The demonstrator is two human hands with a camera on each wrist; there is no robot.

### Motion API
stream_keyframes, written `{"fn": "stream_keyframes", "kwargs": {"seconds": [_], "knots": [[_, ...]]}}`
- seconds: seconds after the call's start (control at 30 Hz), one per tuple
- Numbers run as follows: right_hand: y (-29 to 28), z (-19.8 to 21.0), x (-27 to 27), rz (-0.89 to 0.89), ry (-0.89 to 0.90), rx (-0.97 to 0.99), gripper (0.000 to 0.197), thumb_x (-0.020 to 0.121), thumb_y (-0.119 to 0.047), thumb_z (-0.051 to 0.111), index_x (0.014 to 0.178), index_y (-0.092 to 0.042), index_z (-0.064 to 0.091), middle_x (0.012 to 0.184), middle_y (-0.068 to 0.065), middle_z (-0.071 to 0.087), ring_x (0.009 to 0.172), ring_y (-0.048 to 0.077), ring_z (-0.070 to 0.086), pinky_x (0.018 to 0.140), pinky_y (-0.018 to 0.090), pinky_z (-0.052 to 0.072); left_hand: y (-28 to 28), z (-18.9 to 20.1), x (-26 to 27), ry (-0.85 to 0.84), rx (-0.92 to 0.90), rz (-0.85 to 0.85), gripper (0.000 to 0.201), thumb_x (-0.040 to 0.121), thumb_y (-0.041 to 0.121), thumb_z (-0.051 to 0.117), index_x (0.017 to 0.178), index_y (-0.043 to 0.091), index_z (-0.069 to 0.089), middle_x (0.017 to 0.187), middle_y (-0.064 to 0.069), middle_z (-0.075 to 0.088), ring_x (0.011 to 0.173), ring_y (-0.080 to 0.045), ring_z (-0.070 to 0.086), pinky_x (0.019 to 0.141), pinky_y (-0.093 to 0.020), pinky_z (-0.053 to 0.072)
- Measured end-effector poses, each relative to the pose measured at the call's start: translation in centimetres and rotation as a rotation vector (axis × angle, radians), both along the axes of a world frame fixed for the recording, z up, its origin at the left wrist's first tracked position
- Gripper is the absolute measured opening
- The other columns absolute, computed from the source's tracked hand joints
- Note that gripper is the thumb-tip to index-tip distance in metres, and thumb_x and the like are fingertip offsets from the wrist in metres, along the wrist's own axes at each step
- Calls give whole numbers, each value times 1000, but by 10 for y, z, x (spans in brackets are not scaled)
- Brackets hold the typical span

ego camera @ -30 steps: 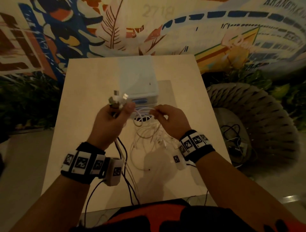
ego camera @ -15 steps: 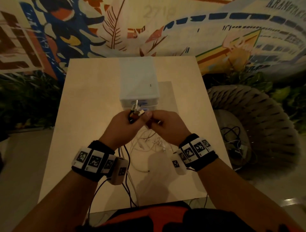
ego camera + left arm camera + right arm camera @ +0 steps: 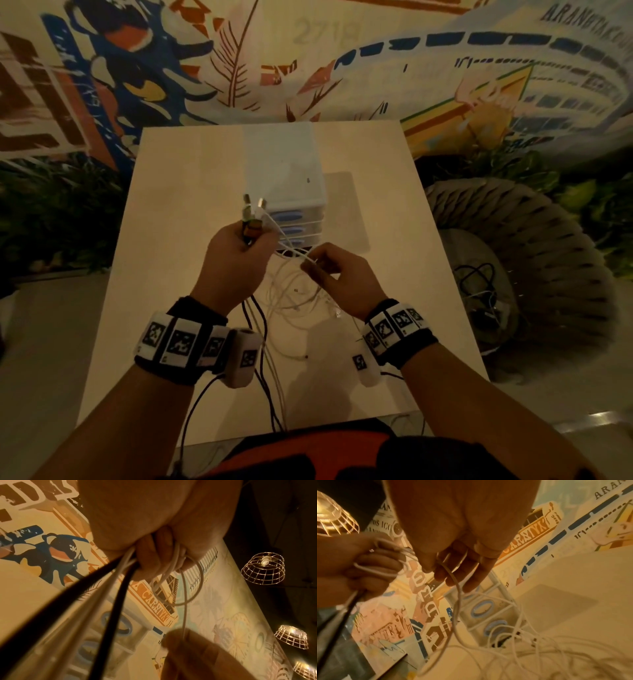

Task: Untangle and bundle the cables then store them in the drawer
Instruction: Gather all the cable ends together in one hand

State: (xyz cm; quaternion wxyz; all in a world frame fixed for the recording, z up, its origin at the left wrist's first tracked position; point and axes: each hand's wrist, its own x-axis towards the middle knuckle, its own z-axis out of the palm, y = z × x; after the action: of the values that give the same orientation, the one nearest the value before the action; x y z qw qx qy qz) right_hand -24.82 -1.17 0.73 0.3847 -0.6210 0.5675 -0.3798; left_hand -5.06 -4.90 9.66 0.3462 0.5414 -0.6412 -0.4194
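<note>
My left hand (image 3: 236, 253) is raised in a fist around a bunch of black and white cables (image 3: 118, 582), their USB plugs (image 3: 251, 209) sticking up above the fist. A white cable (image 3: 284, 236) runs from that fist to my right hand (image 3: 329, 270), which pinches it (image 3: 452, 577) between thumb and fingers. Loose white cables (image 3: 291, 298) lie tangled on the table below both hands. The white drawer unit (image 3: 284, 171) with blue oval handles (image 3: 482, 608) stands just behind the hands; its lowest drawer is partly hidden by them.
The square light table (image 3: 164, 240) has bare surface left and right of the unit. A woven round chair (image 3: 534, 260) with dark cables (image 3: 476, 281) on its seat stands to the right. A painted wall (image 3: 308, 68) rises behind.
The hands were pressed together half a second ago and have moved apart. My left hand rose with the plug bunch, and my right hand drew a white cable out to the right.
</note>
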Motion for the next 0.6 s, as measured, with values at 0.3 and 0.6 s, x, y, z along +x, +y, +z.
{"fn": "stream_keyframes", "kwargs": {"seconds": [0.3,0.6], "knots": [[-6,-27,-18,97,439,106,32,101,-52,50,99,-24,66,101,-4,71,95,15,64,84,36,51,-1,11,15,333,-54,208,43,89,42,58,57,18,42,51,-8,30,47,-22,26,47,-43,26],[-10,-52,-23,4,518,115,47,104,-48,41,113,-15,73,112,10,66,106,30,62,93,43,49,5,38,20,580,-153,209,31,89,33,55,63,23,41,49,11,31,43,-10,23,44,-28,17]]}}
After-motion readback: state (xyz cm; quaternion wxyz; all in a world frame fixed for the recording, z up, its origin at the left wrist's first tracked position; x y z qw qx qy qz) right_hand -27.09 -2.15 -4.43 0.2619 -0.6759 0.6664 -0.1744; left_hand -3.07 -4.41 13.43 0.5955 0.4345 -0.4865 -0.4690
